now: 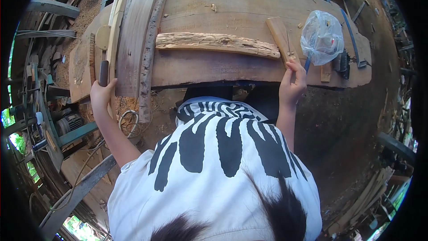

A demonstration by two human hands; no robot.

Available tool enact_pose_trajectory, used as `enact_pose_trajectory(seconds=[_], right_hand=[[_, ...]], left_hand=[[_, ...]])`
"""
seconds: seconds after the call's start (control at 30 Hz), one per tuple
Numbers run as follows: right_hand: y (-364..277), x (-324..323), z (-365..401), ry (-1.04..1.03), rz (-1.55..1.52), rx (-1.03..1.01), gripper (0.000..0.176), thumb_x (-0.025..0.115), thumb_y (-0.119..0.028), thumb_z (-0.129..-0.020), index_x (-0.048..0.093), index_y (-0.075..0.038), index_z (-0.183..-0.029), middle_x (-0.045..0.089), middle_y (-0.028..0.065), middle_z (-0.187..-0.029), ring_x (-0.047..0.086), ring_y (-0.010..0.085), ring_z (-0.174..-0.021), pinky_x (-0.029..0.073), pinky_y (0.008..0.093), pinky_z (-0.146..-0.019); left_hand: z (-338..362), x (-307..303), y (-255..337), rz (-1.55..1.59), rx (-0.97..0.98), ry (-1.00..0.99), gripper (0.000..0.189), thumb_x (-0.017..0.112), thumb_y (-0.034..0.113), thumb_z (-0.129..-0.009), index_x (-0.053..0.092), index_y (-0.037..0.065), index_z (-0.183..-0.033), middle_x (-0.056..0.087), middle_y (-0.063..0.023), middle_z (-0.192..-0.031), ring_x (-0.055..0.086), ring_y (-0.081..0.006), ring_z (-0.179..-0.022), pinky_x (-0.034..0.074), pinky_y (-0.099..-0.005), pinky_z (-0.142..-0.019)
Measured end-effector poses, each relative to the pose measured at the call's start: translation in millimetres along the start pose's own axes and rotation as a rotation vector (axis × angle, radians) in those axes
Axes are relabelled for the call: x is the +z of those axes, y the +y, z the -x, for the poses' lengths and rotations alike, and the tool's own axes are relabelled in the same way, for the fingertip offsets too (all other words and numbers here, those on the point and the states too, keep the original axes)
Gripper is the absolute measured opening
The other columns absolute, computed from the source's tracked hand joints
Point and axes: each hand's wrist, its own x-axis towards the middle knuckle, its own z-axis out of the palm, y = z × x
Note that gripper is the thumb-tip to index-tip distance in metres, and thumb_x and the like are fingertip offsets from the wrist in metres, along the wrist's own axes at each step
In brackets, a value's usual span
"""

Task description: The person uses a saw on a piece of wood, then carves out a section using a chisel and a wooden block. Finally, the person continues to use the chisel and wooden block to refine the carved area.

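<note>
Where the slab table [232, 0] meets the person's body, both hands are at its near edge. Item one: left hand [103, 94], grip closed round the lower end of a dark-handled tool [103, 72]. The tool lies lengthwise at the table's left end, head pointing away, and seems held low on the handle so it can clear the stock beside it. Item two: right hand [292, 85], grip closed, fingers folded onto the near end of a short board [280, 35]. The board rests slantwise on the table, its near end at the table's edge, within easy reach; how the thumb sits cannot be told. Item three: long planks [136, 35] and a bark-edged strip [149, 62], stacked side by side just right of the tool and overhanging the near edge, probably laid aside as stock. Item four: rough branch [214, 42], lying crosswise in the middle, between the planks and the short board, touching neither hand. Item five: clear plastic bag [322, 35], knotted, set down just right of the short board.
</note>
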Motion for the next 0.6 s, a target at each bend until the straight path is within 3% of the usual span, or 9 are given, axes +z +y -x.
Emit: enact_pose_trajectory(seconds=[0.23, 0.3, 0.33, 0.37, 0.5, 0.6], right_hand=[[12, -2, -1, 0.036, 0.022, 0.03, 0.012, 0.06, 0.004, -0.084, 0.066, -0.005, -0.09, 0.069, 0.0098, -0.101, 0.063, 0.0277, -0.099, 0.049, 0.0374, -0.09], [11, -5, -3, 0.041, 0.042, 0.029, 0.012, 0.06, 0.003, -0.084, 0.066, -0.005, -0.09, 0.069, 0.0097, -0.101, 0.063, 0.0277, -0.1, 0.048, 0.0376, -0.091], [9, -5, -3, 0.043, 0.048, 0.043, 0.012, 0.06, 0.003, -0.084, 0.066, -0.005, -0.09, 0.069, 0.0098, -0.102, 0.063, 0.0278, -0.101, 0.048, 0.0379, -0.091], [8, -6, -3, 0.046, 0.053, 0.057, 0.012, 0.06, 0.002, -0.083, 0.066, -0.005, -0.09, 0.068, 0.0099, -0.102, 0.062, 0.028, -0.102, 0.048, 0.0381, -0.092], [6, -3, 0, 0.038, 0.065, 0.026, 0.013, 0.06, 0.002, -0.082, 0.067, -0.005, -0.09, 0.068, 0.0104, -0.103, 0.062, 0.0287, -0.103, 0.047, 0.0386, -0.092], [2, 3, 6, -0.021, 0.068, -0.041, 0.014, 0.061, 0.001, -0.08, 0.067, -0.006, -0.09, 0.068, 0.0112, -0.104, 0.062, 0.0295, -0.101, 0.046, 0.0392, -0.092]], left_hand=[[28, -8, 32, -0.173, -0.026, 0.151, 0.061, 0.075, 0.051, -0.078, 0.062, -0.002, -0.105, 0.068, -0.0164, -0.096, 0.066, -0.03, -0.092, 0.05, -0.0415, -0.081], [53, -15, 62, 0.046, 0.01, 0.291, 0.058, 0.072, 0.05, -0.081, 0.062, -0.001, -0.108, 0.068, -0.0153, -0.1, 0.065, -0.0301, -0.095, 0.049, -0.0416, -0.083], [57, -13, 68, 0.125, 0.134, 0.374, 0.056, 0.071, 0.05, -0.082, 0.062, 0.001, -0.109, 0.066, -0.0128, -0.094, 0.064, -0.0261, -0.089, 0.048, -0.0382, -0.08], [63, -13, 78, 0.126, 0.139, 0.37, 0.056, 0.071, 0.05, -0.082, 0.062, 0.001, -0.109, 0.066, -0.0128, -0.094, 0.064, -0.0261, -0.089, 0.048, -0.0382, -0.08], [89, 2, 132, 0.294, 0.403, 0.082, 0.046, 0.078, 0.039, -0.08, 0.064, 0.001, -0.102, 0.057, -0.0045, -0.074, 0.052, -0.0167, -0.069, 0.045, -0.0321, -0.07], [111, 40, 184, 0.421, 0.532, -0.15, 0.042, 0.08, 0.033, -0.078, 0.066, 0.0, -0.101, 0.063, -0.0061, -0.076, 0.057, -0.016, -0.07, 0.046, -0.0327, -0.07]])
